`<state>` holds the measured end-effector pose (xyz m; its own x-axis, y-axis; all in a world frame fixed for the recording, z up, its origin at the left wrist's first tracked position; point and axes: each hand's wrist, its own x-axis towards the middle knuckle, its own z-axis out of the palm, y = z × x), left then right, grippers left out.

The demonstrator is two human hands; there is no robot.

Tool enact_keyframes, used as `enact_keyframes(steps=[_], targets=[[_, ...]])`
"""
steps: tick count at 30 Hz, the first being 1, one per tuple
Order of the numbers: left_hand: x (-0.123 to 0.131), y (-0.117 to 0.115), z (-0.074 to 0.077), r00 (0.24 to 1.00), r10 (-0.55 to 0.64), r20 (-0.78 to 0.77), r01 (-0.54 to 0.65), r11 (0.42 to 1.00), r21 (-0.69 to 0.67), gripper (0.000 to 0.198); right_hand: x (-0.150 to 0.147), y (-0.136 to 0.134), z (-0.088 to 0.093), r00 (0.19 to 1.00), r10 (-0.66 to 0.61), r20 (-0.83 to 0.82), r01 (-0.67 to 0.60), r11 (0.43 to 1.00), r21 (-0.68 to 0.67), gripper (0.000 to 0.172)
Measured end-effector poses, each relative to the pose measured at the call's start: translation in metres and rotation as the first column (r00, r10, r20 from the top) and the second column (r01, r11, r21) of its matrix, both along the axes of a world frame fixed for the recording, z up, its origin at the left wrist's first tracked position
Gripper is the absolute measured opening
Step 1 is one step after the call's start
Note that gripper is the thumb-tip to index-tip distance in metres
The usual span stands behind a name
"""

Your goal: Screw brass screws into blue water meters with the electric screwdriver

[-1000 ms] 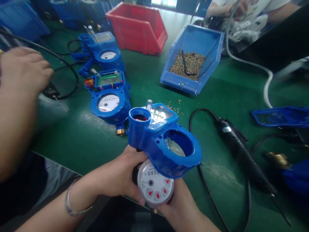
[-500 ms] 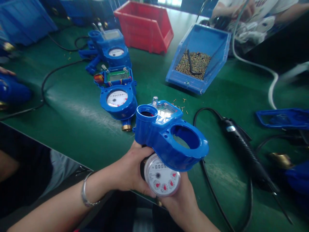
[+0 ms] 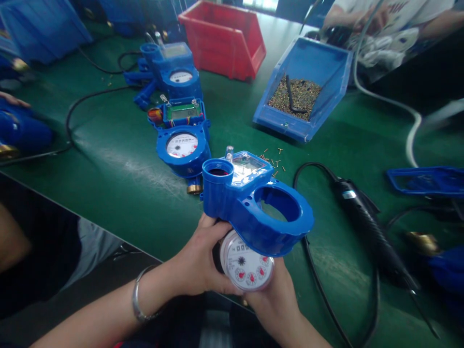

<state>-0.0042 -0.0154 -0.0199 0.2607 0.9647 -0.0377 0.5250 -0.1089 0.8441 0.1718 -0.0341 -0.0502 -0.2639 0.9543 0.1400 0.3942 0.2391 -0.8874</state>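
Observation:
Both my hands are closed around a round water meter (image 3: 248, 268) at the table's front edge; its white dial with red pointers faces up. My left hand (image 3: 199, 258), a silver bracelet on its wrist, wraps the left side with the thumb below the dial. From the lower right my right hand (image 3: 277, 299) grips the meter, its fingers mostly hidden. A blue plastic housing (image 3: 232, 203), with a large round opening and a clear display window, sits over the dial's upper edge. Whether fingers also hold the housing from beneath is hidden.
Beyond stand another open water meter (image 3: 183, 154) with a circuit board and a further blue meter (image 3: 181, 82). A blue bin (image 3: 304, 58) holds screws and a hex key; loose screws (image 3: 273, 162) lie before it. A black electric screwdriver (image 3: 369, 227) lies right. A red bin (image 3: 217, 43) stands behind.
The view has shifted slightly, moving the table items a little to the right. The housing covers slightly more of the dial's digits. Both hands keep their grip.

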Motion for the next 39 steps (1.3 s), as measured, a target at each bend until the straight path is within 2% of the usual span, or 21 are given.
enact_keyframes(steps=[5,7,10,12,15,16,18,20,22,24,28,32,34,36,39], targets=[[0.001,-0.003,-0.001,1.0,0.014,0.025,-0.015,1.0,0.023,0.084,-0.004,-0.002,-0.001,0.999,0.003,-0.049,-0.004,1.0,-0.009,0.05],[0.002,-0.004,0.0,0.999,0.026,0.031,-0.027,0.999,0.03,0.083,0.001,0.002,0.004,0.998,0.043,-0.055,-0.046,0.998,-0.042,0.052],[0.002,-0.006,0.0,0.999,0.029,0.038,-0.031,0.999,0.043,0.083,0.022,0.013,0.026,0.968,0.245,0.054,-0.234,0.958,-0.167,0.066],[0.002,-0.007,-0.001,0.999,0.022,0.023,-0.024,0.998,0.057,0.085,0.04,0.023,0.047,0.938,0.314,0.145,-0.285,0.939,-0.191,0.074],[0.002,-0.008,-0.003,1.0,0.02,-0.012,-0.019,0.998,0.059,0.086,0.053,0.041,0.076,0.98,0.1,0.169,-0.097,0.995,-0.026,0.078],[0.002,-0.008,-0.003,1.0,0.024,-0.018,-0.023,0.998,0.059,0.086,0.051,0.046,0.082,0.982,0.067,0.175,-0.072,0.997,0.023,0.08],[0.002,-0.008,-0.003,0.999,0.027,-0.019,-0.026,0.998,0.06,0.087,0.041,0.056,0.087,0.971,0.108,0.212,-0.127,0.989,0.078,0.078],[0.002,-0.007,-0.001,1.0,0.024,-0.012,-0.024,0.998,0.054,0.086,0.027,0.06,0.085,0.963,0.146,0.226,-0.17,0.981,0.089,0.055],[0.002,-0.007,0.0,1.0,0.02,-0.009,-0.02,0.999,0.039,0.085,0.017,0.058,0.083,0.972,0.09,0.215,-0.118,0.986,0.121,0.031],[0.002,-0.006,0.0,1.0,0.024,-0.018,-0.024,0.999,0.037,0.086,0.013,0.048,0.083,0.967,0.004,0.254,-0.053,0.982,0.183,0.025],[0.004,-0.006,-0.003,1.0,0.03,0.002,-0.03,0.993,0.113,0.09,0.018,0.019,0.089,0.904,-0.119,0.41,-0.018,0.949,0.314,0.03],[0.007,-0.005,-0.006,0.999,-0.005,0.051,-0.006,0.978,0.211,0.083,0.025,-0.002,0.082,0.889,-0.076,0.451,-0.095,0.933,0.346,0.027],[0.007,-0.004,-0.007,0.997,-0.018,0.077,0.002,0.978,0.207,0.08,0.027,-0.007,0.07,0.911,-0.042,0.409,-0.107,0.936,0.335,0.033],[0.007,-0.005,-0.007,0.994,-0.024,0.109,0.005,0.985,0.172,0.081,0.029,-0.01,0.053,0.958,-0.029,0.285,-0.059,0.953,0.298,0.05],[0.006,-0.005,-0.005,0.992,-0.032,0.124,0.017,0.993,0.114,0.08,0.035,-0.013,0.027,0.995,-0.043,0.093,0.032,0.993,0.118,0.078]])
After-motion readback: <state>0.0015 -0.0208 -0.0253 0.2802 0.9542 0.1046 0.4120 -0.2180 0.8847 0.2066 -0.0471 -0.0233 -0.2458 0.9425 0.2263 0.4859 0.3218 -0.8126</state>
